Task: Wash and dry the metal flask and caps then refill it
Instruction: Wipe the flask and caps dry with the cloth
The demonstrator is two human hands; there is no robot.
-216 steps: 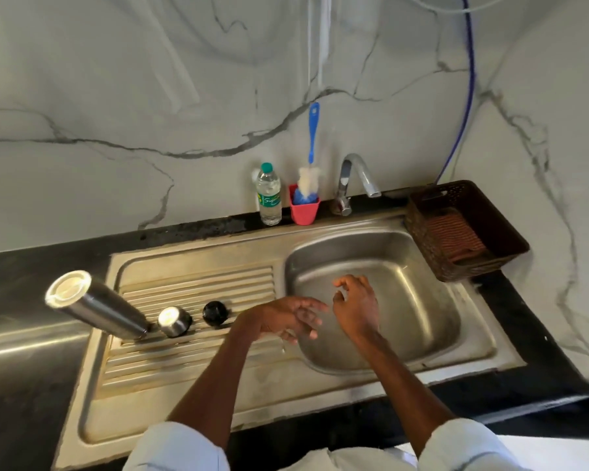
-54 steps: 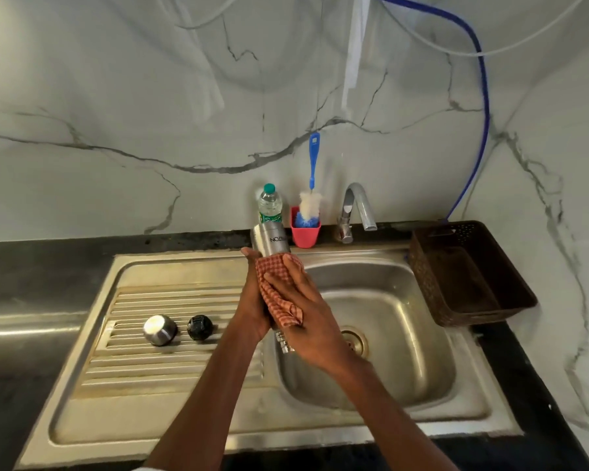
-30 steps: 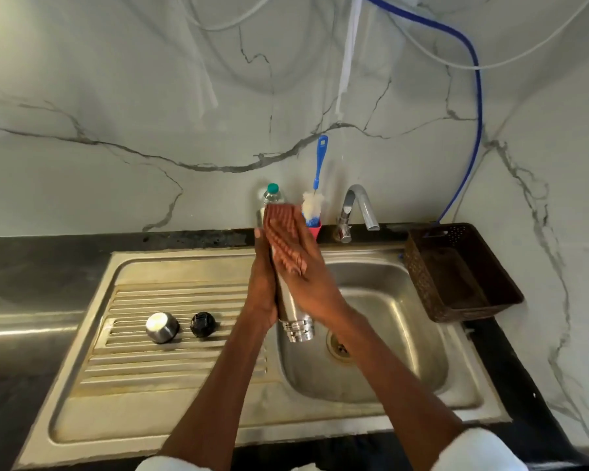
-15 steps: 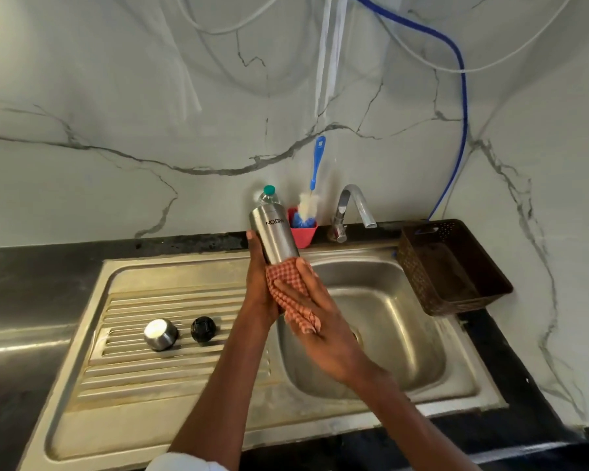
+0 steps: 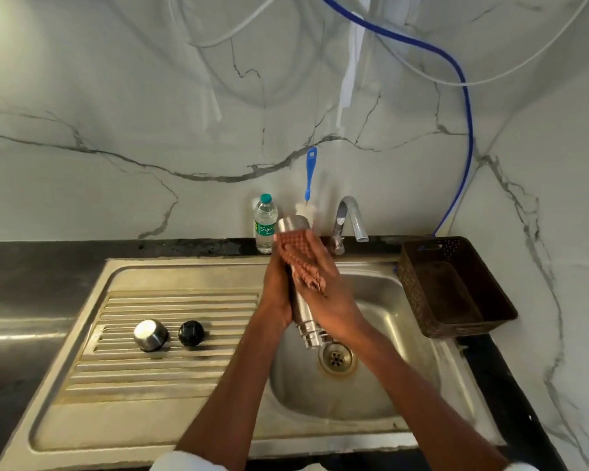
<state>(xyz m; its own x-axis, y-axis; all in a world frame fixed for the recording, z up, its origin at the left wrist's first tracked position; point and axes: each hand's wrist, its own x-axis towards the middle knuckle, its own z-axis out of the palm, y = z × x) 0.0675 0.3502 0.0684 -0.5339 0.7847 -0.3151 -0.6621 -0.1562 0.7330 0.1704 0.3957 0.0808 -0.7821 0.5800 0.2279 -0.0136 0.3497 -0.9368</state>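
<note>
- We hold the flask [image 5: 304, 312] upside down over the sink [image 5: 371, 385], likely so leftover drops fall in the basin, its mouth just above the drain [image 5: 336, 359].
- Our left hand [image 5: 275, 294] wraps the flask's left side to steady it.
- Our right hand [image 5: 323, 287] presses the cloth [image 5: 298, 256] round the upper body, fingers curled over it, blurred.
- So the flask sits between both palms, base poking out beyond the fingers.
- Both caps [image 5: 150, 334] wait on the drainboard [image 5: 133, 375], left, undried as far as we can judge.
</note>
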